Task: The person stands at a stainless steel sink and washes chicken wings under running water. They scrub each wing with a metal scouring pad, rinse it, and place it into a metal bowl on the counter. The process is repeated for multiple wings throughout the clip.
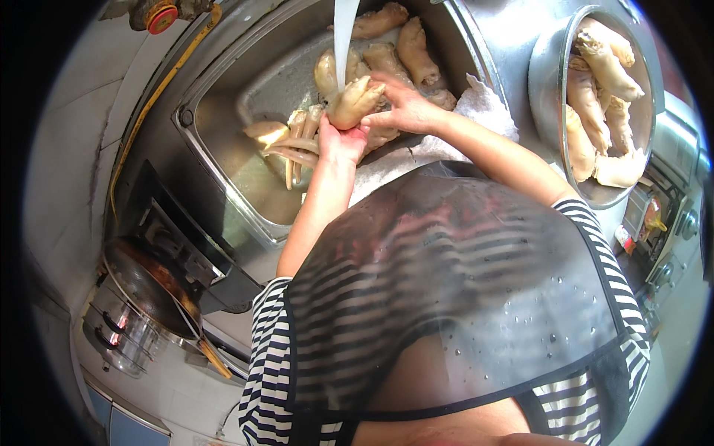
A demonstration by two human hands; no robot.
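My left hand (343,142) holds a pale pig's trotter (354,103) from below, over a steel sink (212,122). A stream of water (343,39) falls onto or right beside the trotter. My right hand (404,106) is at the trotter's other side, fingers spread, thumb close to its lower edge; whether it grips is unclear. More trotters (417,50) lie in the sink behind and beside my hands. Several thin pale tail-like pieces (295,148) lie left of my left hand. A wet white cloth (485,108) hangs over the sink's near edge.
On the steel counter at the right stands a large metal basin (549,83) with several trotters. A yellow hose (150,106) runs along the left wall. At lower left are a wok (150,284) and a lidded pot (120,340). A transparent apron (446,279) covers my front.
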